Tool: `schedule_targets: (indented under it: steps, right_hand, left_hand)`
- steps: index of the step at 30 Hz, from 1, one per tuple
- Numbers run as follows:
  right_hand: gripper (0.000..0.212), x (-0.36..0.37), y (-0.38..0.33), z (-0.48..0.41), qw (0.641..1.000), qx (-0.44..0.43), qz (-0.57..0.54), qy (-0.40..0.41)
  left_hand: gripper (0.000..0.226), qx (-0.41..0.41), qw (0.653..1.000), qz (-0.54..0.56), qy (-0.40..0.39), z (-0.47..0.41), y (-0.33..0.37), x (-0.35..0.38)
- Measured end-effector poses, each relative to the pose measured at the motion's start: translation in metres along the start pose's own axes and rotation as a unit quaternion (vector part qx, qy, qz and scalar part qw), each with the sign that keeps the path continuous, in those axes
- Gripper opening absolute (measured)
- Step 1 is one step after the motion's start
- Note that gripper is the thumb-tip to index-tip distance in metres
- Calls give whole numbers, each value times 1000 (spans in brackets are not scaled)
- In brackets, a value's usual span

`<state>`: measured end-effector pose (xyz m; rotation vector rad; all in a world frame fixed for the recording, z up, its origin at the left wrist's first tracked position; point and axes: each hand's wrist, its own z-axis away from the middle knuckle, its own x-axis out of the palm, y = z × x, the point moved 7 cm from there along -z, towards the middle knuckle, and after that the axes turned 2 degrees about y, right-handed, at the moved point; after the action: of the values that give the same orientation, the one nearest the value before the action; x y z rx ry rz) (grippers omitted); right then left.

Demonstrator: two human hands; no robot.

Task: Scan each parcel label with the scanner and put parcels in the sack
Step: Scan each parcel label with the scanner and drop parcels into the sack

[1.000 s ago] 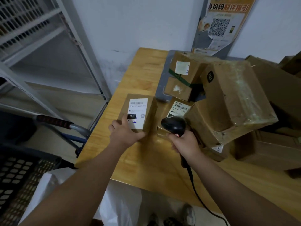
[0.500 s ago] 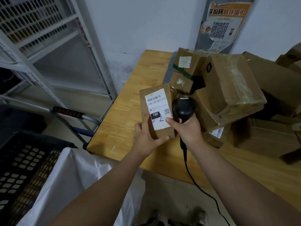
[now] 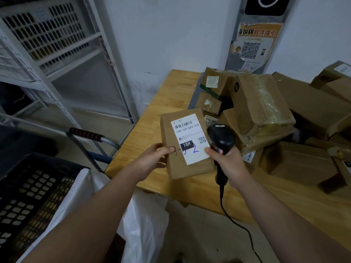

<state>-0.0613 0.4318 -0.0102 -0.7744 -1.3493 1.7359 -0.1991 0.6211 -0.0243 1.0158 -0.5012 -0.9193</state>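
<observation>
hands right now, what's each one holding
Left hand: holds the labelled parcel by its left edge.
Right hand: grips the scanner by its handle.

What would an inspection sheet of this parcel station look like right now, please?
Surface: wooden table, parcels piled on its right part.
Job's things: parcel, its label facing the camera; scanner beside the label; white sack below the table edge.
Clutter: pile of parcels, stacked unevenly.
Grippers: left hand grips the parcel's left edge; right hand grips the scanner.
Cables: scanner cable hangs from the handle toward the floor.
Surroundings: metal shelving, black crate, wall poster.
</observation>
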Motion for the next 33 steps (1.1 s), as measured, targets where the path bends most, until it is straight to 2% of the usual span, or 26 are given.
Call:
schedule_targets:
  steps: [4, 9, 12, 18, 22, 33]
  right_hand:
    - [33, 2, -24, 7, 993, -73, 80, 34]
    - [25, 21, -47, 28, 978, -109, 178, -23]
    - [24, 27, -53, 35, 959, -136, 247, -13]
    - [25, 30, -50, 39, 973, -79, 213, -33]
    - [21, 26, -41, 38, 978, -47, 205, -18]
    - [18, 28, -42, 41, 971, -58, 233, -19]
  left_hand:
    - [52, 11, 997, -39, 72, -7, 0, -15]
    - [58, 18, 993, -35, 108, -14, -1, -24]
    - [62, 13, 994, -32, 108, -16, -2, -23]
    - [60, 5, 992, -27, 120, -17, -5, -20]
    - [58, 2, 993, -30, 116, -17, -5, -17]
    - [63, -2, 991, -32, 129, -17, -7, -22]
